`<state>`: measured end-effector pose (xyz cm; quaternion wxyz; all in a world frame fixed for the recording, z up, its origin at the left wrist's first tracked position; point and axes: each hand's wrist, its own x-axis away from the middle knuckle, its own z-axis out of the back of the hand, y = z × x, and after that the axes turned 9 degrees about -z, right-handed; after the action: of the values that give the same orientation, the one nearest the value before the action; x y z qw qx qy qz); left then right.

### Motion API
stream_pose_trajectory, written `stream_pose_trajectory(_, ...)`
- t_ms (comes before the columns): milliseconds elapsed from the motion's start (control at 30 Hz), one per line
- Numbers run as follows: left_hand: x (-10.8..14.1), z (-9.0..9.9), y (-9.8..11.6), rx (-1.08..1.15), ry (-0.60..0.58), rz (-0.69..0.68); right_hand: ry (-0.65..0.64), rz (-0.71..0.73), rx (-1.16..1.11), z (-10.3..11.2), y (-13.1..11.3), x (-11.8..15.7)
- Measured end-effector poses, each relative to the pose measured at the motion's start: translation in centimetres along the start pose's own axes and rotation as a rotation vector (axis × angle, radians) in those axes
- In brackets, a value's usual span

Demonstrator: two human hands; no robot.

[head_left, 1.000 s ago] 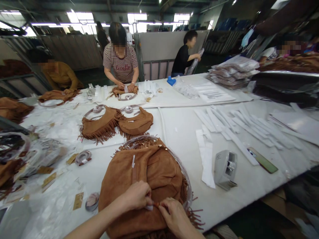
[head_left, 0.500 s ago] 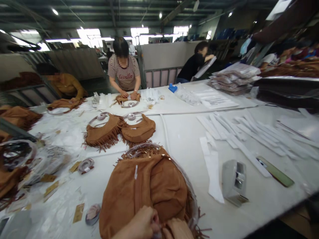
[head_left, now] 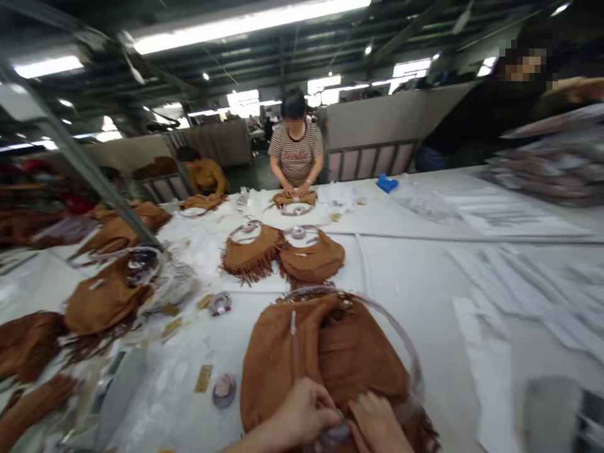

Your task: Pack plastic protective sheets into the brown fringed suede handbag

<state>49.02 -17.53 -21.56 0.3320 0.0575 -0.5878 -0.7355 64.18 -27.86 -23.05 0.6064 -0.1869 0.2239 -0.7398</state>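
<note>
A large brown fringed bag (head_left: 278, 340) lies in front of me, its plastic-wrapped handle (head_left: 399, 324) curving over the top and right side. Near the bag's lower edge, my left hand (head_left: 306, 412) has its fingers pinched on a small clear plastic wrapping (head_left: 334, 434). Close beside it on the right, my right hand (head_left: 377, 421) rests on the bag with bent fingers at the same wrapping; its fingertips are partly hidden. Two smaller-looking brown fringed bags (head_left: 252, 251) (head_left: 314, 257) lie farther up the white table.
Left are a wrapped roll (head_left: 224, 389), a gold tag (head_left: 203, 379), plastic bags, more brown bags (head_left: 106, 296) and another person's hand (head_left: 59, 390). White paper strips (head_left: 491, 371) and a blurred tape dispenser (head_left: 550, 412) lie right. A person in stripes (head_left: 296, 151) works opposite.
The view has swung left, so the table's contents appear farther right and another person's hand shows at lower left. Both my hands remain at the bag's lower part.
</note>
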Motion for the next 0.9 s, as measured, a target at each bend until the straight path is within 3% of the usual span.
stream_pose_trajectory(167, -0.1, 0.7, 0.5, -0.031, -0.025, -0.029, 0.022, -0.020, 0.068, 1.2, -2.4, 1.0)
stream_pose_trajectory(333, 0.0, 1.7, 2.0, -0.209, 0.045, -0.120, 0.087, 0.059, -0.005, 0.5, -2.0, 1.6)
stream_pose_trajectory(467, -0.1, 1.8, 1.9, 0.003, -0.164, 0.003, 0.190, 0.075, -0.050, -0.4, -1.6, 2.0)
stream_pose_trajectory(600, -0.4, 2.3, 1.4, 0.093, -0.313, 0.114, 0.170, 0.027, -0.112, -0.3, -2.2, 2.1)
stream_pose_trajectory(700, -1.0, 3.3, 1.8, -0.058, -0.378, 0.136, 0.151, 0.027, -0.147, 0.3, -2.8, 2.0)
stream_pose_trajectory(800, -2.3, 4.6, 3.1, -0.298, -0.469, 0.033, 0.138, 0.044, -0.165, 0.5, -3.1, 1.9)
stream_pose_trajectory(900, -4.2, 5.2, 4.4, -0.493, -0.608, 0.012, 0.043, 0.019, -0.184, 0.5, -3.2, 1.7)
